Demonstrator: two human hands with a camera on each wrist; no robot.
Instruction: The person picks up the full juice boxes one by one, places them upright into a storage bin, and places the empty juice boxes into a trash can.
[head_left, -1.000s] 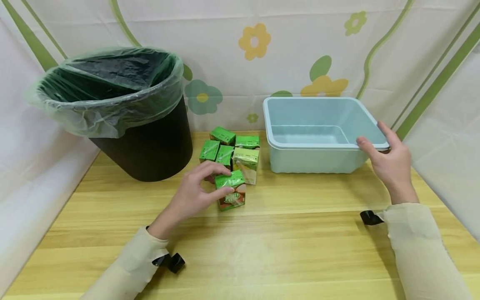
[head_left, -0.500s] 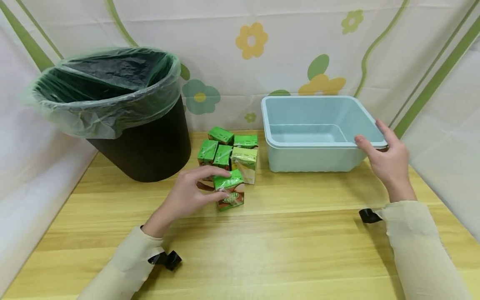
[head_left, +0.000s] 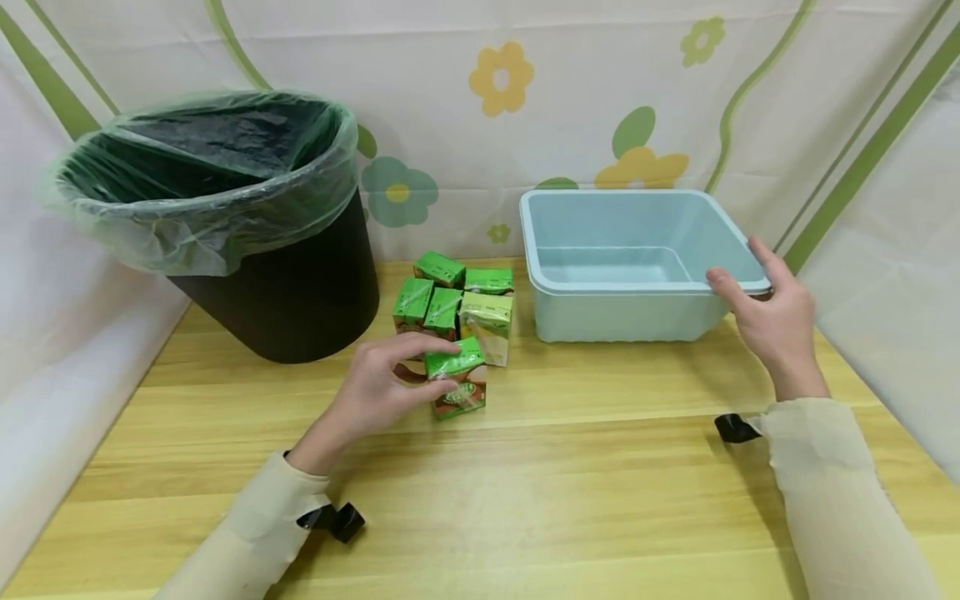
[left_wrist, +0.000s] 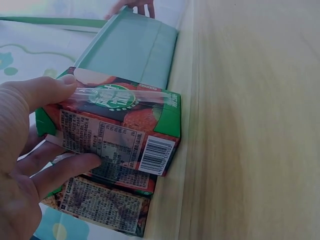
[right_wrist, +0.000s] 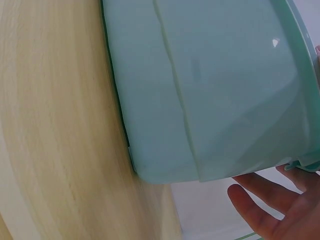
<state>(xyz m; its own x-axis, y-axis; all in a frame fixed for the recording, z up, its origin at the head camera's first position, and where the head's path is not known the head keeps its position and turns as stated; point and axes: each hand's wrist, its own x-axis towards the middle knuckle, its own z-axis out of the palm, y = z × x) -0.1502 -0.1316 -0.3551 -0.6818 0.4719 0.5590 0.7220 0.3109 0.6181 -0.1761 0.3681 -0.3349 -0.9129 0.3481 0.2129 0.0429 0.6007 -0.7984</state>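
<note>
The left hand pinches a small green-topped carton between thumb and fingers, at the front of a cluster of cartons. In the left wrist view the thumb of the left hand lies on the red side of this carton, with its barcode end facing the camera. Behind it stand several green-topped cartons and a paler yellow-green one. The right hand grips the right rim of a light blue tub, thumb over the edge. The right wrist view shows the right hand beside the tub.
A black bin with a green translucent liner stands at the back left. A flowered white cloth hangs behind the wooden table. The tub's visible interior holds nothing.
The whole head view has shifted slightly. The left thumb has slid a little leftward on the carton since the earliest frame; the right hand keeps its grip on the tub.
</note>
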